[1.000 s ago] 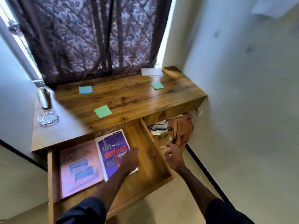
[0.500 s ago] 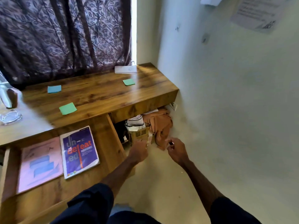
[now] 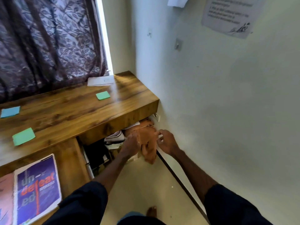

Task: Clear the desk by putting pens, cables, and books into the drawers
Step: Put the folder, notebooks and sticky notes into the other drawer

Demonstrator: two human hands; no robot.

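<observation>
- Left hand [image 3: 131, 143]: reaches below the front edge of the worktop [image 3: 73, 111], its back to the camera, against an orange-brown cloth [image 3: 148, 140]. Blur hides the fingers, so I cannot tell whether its grip is apart or together.
- Right hand [image 3: 168, 142]: at 3 o'clock of the left hand, just beside the same cloth. Thumb and forefinger curl toward each other with a small pale patch between them. Whether the grip is clamped on anything cannot be told.
- Cloth: hangs in the recess under the worktop, by the wall. A white striped item [image 3: 115, 138] lies at its 9 o'clock.
- Drawer [image 3: 71, 161]: pulled open, at 8 o'clock of the hands. It holds a purple book [image 3: 38, 189] lying flat and, at that book's 9 o'clock, a pink book [image 3: 5, 192] cut by the frame edge.
- Worktop: wooden, at 10 o'clock of the hands. It carries a near green note [image 3: 23, 136], a blue note [image 3: 10, 112], a far green note [image 3: 103, 95] and a white paper [image 3: 100, 81] at the far edge, below a patterned curtain [image 3: 48, 43].
- Wall: a printed notice [image 3: 230, 15] at 1 o'clock.
- Floor: a bare foot [image 3: 151, 211] at 6 o'clock.
</observation>
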